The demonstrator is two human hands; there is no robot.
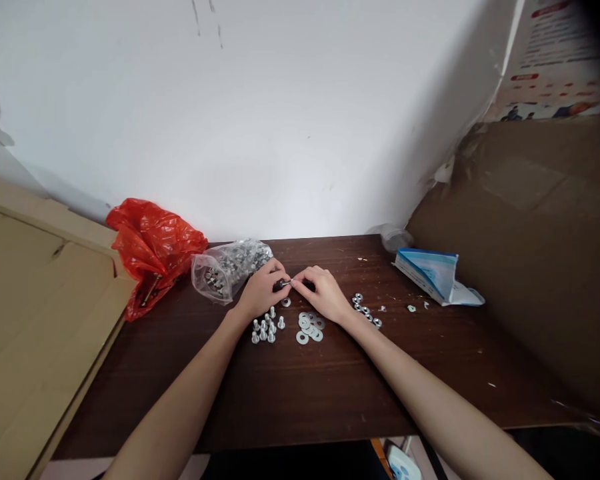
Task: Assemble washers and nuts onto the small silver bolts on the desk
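Observation:
My left hand (pixel 264 292) is closed in a pinch on a small bolt (pixel 286 283), its shank pointing right. My right hand (pixel 325 293) meets it from the other side, thumb and fingertip pressed together at the bolt's end; whatever they pinch there is hidden. Below the left hand, several silver bolts (pixel 263 330) stand upright on their heads in a group. Flat washers (pixel 310 327) lie in an overlapping pile between the forearms, and a single washer (pixel 286 303) lies just under the hands. Several nuts (pixel 365 310) sit beside my right wrist.
A clear bag of metal hardware (pixel 230 267) lies behind my left hand, next to a red plastic bag (pixel 155 247). A blue and white packet (pixel 430 273) rests at the right on the dark table (pixel 300 393). Cardboard (pixel 40 320) flanks the left side; a brown panel (pixel 530 253) flanks the right.

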